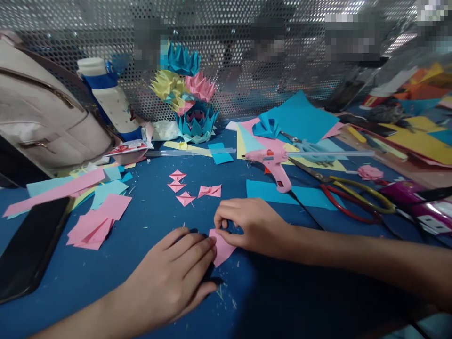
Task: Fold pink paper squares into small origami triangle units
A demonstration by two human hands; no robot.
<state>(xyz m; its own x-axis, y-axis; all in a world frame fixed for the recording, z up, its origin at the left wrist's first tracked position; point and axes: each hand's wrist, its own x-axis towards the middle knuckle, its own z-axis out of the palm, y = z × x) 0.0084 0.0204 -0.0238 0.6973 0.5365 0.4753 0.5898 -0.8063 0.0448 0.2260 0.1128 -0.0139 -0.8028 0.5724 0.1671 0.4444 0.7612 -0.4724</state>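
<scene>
A small pink paper square (pixel 223 250) lies on the blue table between my hands. My left hand (pixel 176 270) rests flat from the left, fingers stretched out, with the fingertips touching the paper's left edge. Curled in from the right, my right hand (pixel 250 223) has its thumb and forefinger together at the upper corner of the same paper. Just beyond are several small folded pink paper pieces (pixel 185 198), and one wider folded piece (pixel 210 190) sits near my right knuckles. A loose stack of pink squares (pixel 93 226) lies to the left.
A pink glue gun (pixel 271 162) lies behind my right hand, with scissors (pixel 353 197) to its right. Folded paper flowers (pixel 196 120) stand by the perforated metal panel (pixel 116 28). A phone (pixel 33 245), a bottle (pixel 111 96) and a bag (pixel 45 108) occupy the left.
</scene>
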